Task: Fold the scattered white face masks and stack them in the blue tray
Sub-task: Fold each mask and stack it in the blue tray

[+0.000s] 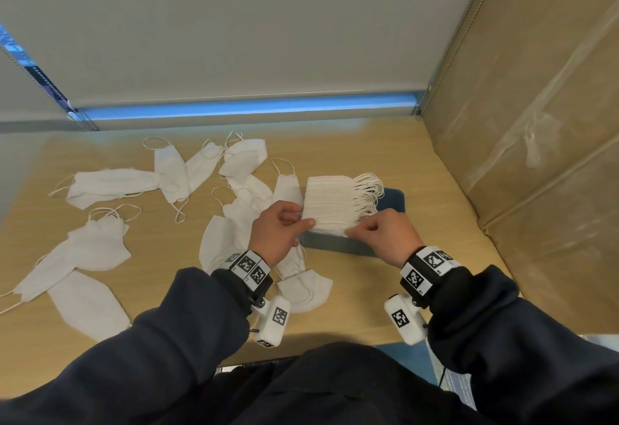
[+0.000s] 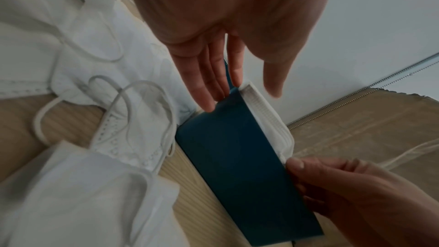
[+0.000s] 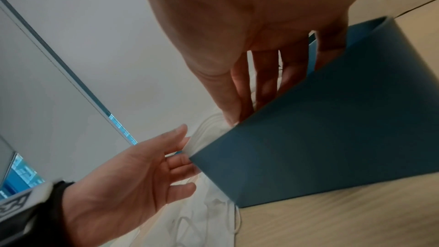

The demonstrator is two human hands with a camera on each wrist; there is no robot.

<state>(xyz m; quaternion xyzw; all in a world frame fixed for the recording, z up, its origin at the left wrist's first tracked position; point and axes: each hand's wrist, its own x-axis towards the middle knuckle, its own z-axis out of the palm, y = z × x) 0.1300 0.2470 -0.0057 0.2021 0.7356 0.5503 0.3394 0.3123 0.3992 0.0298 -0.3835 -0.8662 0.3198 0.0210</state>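
Pale wood tabletop (image 1: 335, 146), boxed in by a grey blind behind and a cardboard panel (image 1: 536, 123) on the right, carries a blue tray (image 1: 393, 198) with a stack of folded white masks (image 1: 330, 203) standing in it, ear loops fanned toward the far right. At the stack's near edge, the left hand (image 1: 278, 227) has its thumb laid on top and its fingers fairly straight against the tray's near-left corner, while the right hand (image 1: 382, 232) pinches the near-right corner of the top mask with curled fingertips. A dozen or so unfolded masks (image 1: 100, 240) lie scattered across the table to the left, some overlapping just beside the tray. My worry is the stack: it sits tall above the rim, so an uneven tug could slide the upper layers off, and loose loops could snag a finger.
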